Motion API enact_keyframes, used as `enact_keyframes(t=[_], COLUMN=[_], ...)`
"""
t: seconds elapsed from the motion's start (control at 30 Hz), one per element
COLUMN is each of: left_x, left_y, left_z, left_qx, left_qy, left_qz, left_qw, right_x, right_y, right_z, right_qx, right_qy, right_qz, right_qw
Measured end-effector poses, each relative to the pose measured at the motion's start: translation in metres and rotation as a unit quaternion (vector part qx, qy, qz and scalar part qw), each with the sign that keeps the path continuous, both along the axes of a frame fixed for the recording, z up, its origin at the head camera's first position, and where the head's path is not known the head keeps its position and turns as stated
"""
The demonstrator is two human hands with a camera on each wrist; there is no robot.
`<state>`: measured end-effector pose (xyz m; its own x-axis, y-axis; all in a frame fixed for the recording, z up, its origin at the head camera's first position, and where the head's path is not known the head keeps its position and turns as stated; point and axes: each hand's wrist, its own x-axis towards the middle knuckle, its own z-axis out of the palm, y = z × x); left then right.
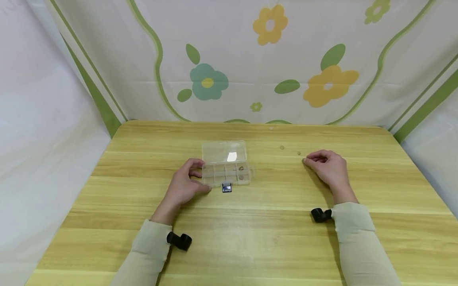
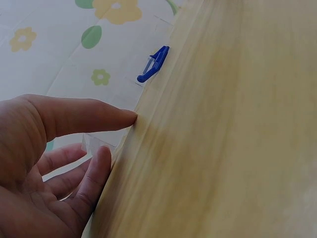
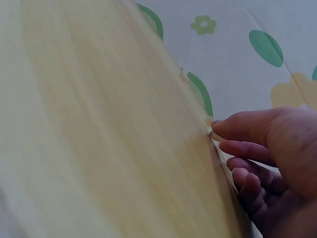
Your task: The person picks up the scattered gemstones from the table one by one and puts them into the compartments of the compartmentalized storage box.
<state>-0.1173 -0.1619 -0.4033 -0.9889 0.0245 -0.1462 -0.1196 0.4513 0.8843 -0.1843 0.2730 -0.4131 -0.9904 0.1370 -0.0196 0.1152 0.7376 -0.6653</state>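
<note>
A clear plastic compartment box (image 1: 226, 174) lies on the table with its transparent lid (image 1: 223, 152) swung back and its blue latch (image 1: 227, 188) at the front, also visible as a blue latch (image 2: 154, 64) in the left wrist view. My left hand (image 1: 184, 184) grips the box's left end, thumb at the front corner and fingers at the side. Small brownish pieces (image 1: 241, 168) sit in the right compartments. On the right, my right hand (image 1: 328, 169) rests low over the table, thumb and forefinger pinching a small translucent piece (image 3: 216, 136).
Close to the right fingertips lies a small round piece (image 1: 299, 153), with another small piece (image 1: 282, 147) to its left. A pale piece (image 1: 271, 128) lies by the table's back edge. Behind the wooden table (image 1: 243, 238) hangs a flowered curtain (image 1: 236, 43).
</note>
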Motion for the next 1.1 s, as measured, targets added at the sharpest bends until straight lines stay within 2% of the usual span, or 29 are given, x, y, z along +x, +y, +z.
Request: enact_keyframes(t=[1.1], left_x=[-0.0008], left_y=[0.0], left_z=[-0.0027], left_qx=[0.002], left_qy=[0.008], left_qz=[0.0], left_qw=[1.0], right_x=[0.003], right_y=[0.0012], right_z=[-0.0044], right_qx=[0.012], right_qy=[0.036], right_qz=[0.031], right_qw=[0.999])
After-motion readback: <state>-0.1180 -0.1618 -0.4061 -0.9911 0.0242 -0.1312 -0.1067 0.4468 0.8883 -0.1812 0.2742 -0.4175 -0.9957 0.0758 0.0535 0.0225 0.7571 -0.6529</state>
